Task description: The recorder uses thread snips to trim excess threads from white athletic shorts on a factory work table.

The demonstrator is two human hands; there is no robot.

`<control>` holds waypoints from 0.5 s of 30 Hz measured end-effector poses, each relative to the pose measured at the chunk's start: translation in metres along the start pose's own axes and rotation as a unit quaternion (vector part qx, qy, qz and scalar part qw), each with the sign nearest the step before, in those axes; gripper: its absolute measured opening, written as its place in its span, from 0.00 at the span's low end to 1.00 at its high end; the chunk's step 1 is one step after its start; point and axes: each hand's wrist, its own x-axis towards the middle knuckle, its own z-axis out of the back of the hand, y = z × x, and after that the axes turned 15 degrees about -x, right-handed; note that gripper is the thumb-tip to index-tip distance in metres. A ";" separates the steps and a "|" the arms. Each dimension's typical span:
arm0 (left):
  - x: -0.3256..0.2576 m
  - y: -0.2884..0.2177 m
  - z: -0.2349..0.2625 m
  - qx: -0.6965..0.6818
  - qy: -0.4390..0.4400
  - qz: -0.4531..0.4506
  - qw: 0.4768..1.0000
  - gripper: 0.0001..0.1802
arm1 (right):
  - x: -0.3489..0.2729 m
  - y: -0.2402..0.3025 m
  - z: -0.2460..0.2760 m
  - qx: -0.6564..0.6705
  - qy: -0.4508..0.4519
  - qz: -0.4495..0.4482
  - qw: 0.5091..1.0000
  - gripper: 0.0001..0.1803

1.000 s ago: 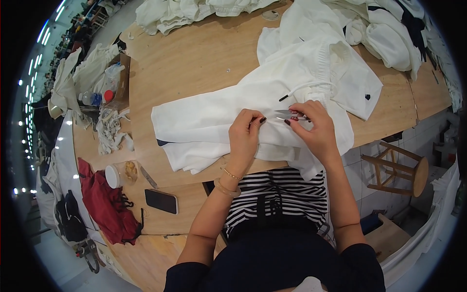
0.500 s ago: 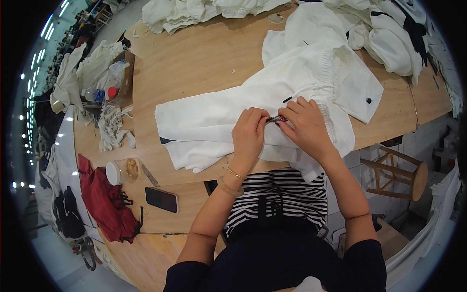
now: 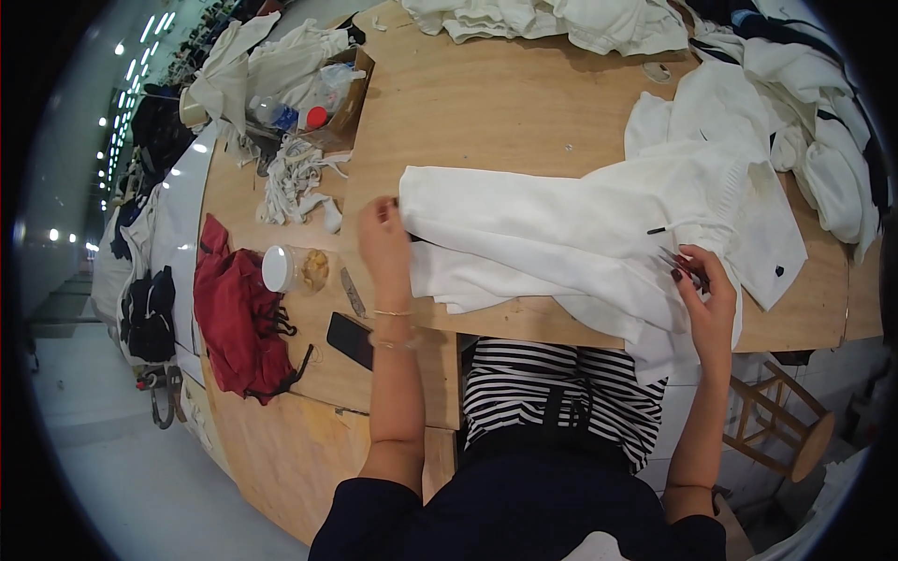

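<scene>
White trousers lie across the table, legs to the left and gathered elastic waist to the right. A white drawstring with a dark tip comes from the waist. My right hand is closed around small thread snips, their blades pointing left over the upper part of the trousers. Beside the leg hems at the left end is my left hand, its fingers curled together. Whatever may be between them is hidden, and whether they touch the cloth is unclear.
Left of me are a phone, a lidded jar, a flat strip-like tool, a red cloth bag and white fabric scraps. A box stands beyond. White garments pile at the far right; a wooden stool stands below.
My hands have come apart from over the trousers. The left one moved left to the hem end; the right keeps the snips near the waist. The view has shifted left.
</scene>
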 end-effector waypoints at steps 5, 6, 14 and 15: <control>0.018 0.043 0.027 -0.182 0.101 0.310 0.928 0.14 | -0.001 0.010 -0.014 0.159 -0.021 -0.028 0.987 0.13; 0.020 0.037 0.026 -0.250 0.134 0.378 0.881 0.15 | -0.001 0.011 -0.014 0.157 -0.024 -0.028 0.987 0.13; 0.040 -0.061 0.030 -0.423 0.169 0.257 0.852 0.09 | 0.011 0.043 -0.028 0.253 0.056 -0.015 0.966 0.11; 0.041 -0.079 0.029 -0.486 0.209 0.257 0.809 0.08 | 0.015 0.058 -0.025 0.255 0.085 -0.014 0.963 0.08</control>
